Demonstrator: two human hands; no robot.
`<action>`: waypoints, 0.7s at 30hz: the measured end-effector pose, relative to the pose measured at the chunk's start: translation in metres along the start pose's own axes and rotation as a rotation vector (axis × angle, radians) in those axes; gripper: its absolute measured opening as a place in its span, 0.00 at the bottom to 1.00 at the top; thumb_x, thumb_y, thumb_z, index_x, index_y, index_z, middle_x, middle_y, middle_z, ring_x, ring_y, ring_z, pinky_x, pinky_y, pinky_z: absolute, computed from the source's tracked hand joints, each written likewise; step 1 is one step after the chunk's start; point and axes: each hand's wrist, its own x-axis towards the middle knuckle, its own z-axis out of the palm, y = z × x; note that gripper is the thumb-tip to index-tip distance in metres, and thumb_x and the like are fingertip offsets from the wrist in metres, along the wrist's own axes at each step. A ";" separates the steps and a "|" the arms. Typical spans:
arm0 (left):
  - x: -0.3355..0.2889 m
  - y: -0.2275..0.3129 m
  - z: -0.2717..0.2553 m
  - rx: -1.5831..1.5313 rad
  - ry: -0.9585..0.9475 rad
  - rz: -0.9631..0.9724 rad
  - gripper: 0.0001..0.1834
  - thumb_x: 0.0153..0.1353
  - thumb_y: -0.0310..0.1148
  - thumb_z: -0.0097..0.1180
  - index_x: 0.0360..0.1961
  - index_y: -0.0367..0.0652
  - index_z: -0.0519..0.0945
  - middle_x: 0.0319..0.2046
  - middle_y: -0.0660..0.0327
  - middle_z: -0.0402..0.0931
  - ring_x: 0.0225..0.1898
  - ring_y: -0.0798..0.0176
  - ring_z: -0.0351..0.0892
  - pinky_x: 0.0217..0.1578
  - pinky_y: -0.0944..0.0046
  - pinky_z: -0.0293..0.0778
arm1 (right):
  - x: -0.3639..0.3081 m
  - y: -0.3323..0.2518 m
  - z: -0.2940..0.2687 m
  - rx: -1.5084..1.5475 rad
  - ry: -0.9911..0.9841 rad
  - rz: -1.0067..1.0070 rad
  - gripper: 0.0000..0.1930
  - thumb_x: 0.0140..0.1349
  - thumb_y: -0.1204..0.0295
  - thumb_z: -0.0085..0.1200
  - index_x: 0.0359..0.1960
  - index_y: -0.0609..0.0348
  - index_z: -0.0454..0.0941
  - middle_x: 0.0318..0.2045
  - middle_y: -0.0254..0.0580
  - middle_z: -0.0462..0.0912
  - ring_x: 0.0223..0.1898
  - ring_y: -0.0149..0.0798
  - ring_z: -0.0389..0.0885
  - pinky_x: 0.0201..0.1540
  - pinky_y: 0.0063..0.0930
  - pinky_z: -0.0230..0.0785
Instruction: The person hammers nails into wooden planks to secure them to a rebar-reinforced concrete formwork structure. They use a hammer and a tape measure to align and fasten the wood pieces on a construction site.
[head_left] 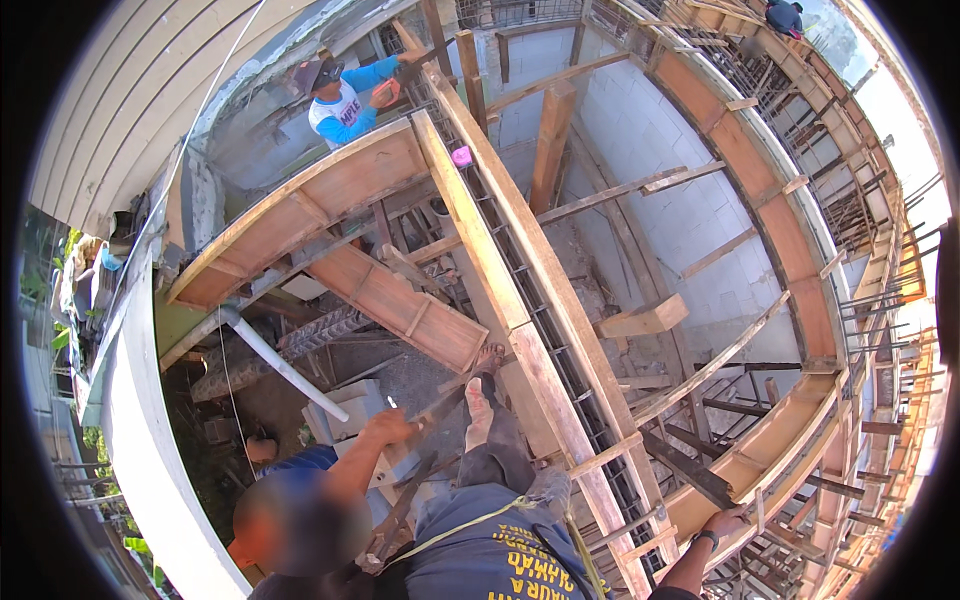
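Low on the right, my right hand (725, 521), with a dark band on its wrist, has its fingers curled over the end of a dark timber (690, 470). That timber slants beside a curved plywood form (740, 460). My left hand is out of the picture. Between me and the hand runs a long beam form of two pale planks (520, 340), with a steel rebar cage (535, 290) between them. My bare foot (488, 358) is by the lower end of a loose plywood panel (400, 305).
A co-worker's hand (392, 427) at the left touches a wooden strut (440, 408). Another person (345, 100) stands at the far left beside the forms. A white pipe (285, 362) slants below. Block walls (650, 150), crossing battens and protruding rebar lie to the right.
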 end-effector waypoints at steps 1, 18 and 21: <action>-0.003 0.000 -0.002 -0.004 -0.014 0.038 0.43 0.63 0.62 0.55 0.67 0.38 0.72 0.65 0.42 0.71 0.67 0.41 0.70 0.66 0.49 0.66 | -0.002 -0.007 -0.001 -0.034 0.015 -0.006 0.26 0.79 0.58 0.43 0.51 0.80 0.69 0.49 0.74 0.77 0.48 0.62 0.79 0.49 0.50 0.70; -0.059 -0.022 0.004 -0.602 0.404 0.114 0.39 0.70 0.61 0.50 0.62 0.33 0.76 0.50 0.42 0.83 0.55 0.45 0.82 0.58 0.54 0.73 | -0.008 -0.003 -0.005 0.028 0.060 0.063 0.23 0.78 0.58 0.42 0.49 0.75 0.67 0.47 0.65 0.76 0.47 0.53 0.76 0.52 0.45 0.68; -0.060 -0.022 0.024 -1.022 0.527 0.151 0.34 0.70 0.55 0.56 0.58 0.32 0.80 0.41 0.50 0.85 0.43 0.56 0.85 0.45 0.58 0.81 | -0.005 0.001 0.010 0.080 0.110 -0.029 0.21 0.78 0.59 0.42 0.52 0.71 0.67 0.46 0.60 0.74 0.46 0.54 0.73 0.56 0.45 0.64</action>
